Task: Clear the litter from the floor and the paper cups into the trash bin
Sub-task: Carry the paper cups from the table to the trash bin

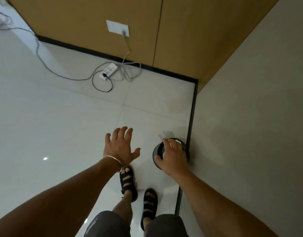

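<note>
Black round trash bin point(154, 151) upright on floor point(62, 125) by wall point(249, 117).

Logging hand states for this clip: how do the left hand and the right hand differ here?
The left hand has its fingers spread wide over the floor; the right hand hangs above the trash bin with its fingers closer together. The left wrist wears a bracelet; the right wrist is bare. Both are palm-down and appear to hold nothing.

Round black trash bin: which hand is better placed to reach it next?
Right. The right hand is directly over the round black trash bin; the left hand is spread over the white floor tiles beside it, holding nothing.
</note>
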A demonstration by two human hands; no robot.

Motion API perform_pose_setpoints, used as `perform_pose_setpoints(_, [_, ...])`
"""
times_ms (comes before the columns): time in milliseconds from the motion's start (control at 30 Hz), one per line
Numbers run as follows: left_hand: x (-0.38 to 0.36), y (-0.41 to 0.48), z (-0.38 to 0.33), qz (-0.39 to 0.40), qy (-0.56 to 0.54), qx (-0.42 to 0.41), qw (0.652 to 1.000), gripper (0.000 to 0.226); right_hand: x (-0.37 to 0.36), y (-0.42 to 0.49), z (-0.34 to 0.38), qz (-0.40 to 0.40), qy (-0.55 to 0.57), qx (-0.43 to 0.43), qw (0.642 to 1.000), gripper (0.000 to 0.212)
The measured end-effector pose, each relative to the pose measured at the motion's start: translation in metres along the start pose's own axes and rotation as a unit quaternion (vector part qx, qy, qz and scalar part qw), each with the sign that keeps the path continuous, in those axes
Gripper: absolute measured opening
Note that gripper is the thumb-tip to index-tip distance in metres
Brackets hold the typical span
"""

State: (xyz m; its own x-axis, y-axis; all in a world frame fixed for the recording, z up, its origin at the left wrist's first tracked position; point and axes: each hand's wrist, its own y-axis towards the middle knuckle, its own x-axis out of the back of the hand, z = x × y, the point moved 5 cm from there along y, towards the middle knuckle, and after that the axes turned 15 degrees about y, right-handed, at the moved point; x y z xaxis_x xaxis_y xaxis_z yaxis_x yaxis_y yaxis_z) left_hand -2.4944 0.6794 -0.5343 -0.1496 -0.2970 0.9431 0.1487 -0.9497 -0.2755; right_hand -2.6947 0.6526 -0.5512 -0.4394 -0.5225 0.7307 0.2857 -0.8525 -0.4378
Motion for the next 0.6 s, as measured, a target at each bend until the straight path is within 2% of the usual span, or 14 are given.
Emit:
perform_pose_setpoints(167, [0.025,-0.088,0.059,0.009,-0.048,0.118,0.992,0.081,0.01,-0.04,0.072,0.037,-0.061,0.086,0.994,0.072])
perform_pose_setpoints(300, [0.018,-0.17,0.11,0.04,-0.088,0.197,0.976,0.081,-0.012,-0.077,0.139,0.099,-0.122,0.15,0.976,0.075])
perform_pose_setpoints(433, [0.012,-0.252,0.179,0.037,-0.103,0.267,0.957,0.082,-0.052,-0.114,0.225,0.141,-0.176,0.224,0.948,0.077])
perform_pose_setpoints(600, [-0.013,-0.373,0.29,0.019,-0.125,0.375,0.918,0.08,-0.142,-0.178,0.357,0.18,-0.228,0.318,0.902,0.077])
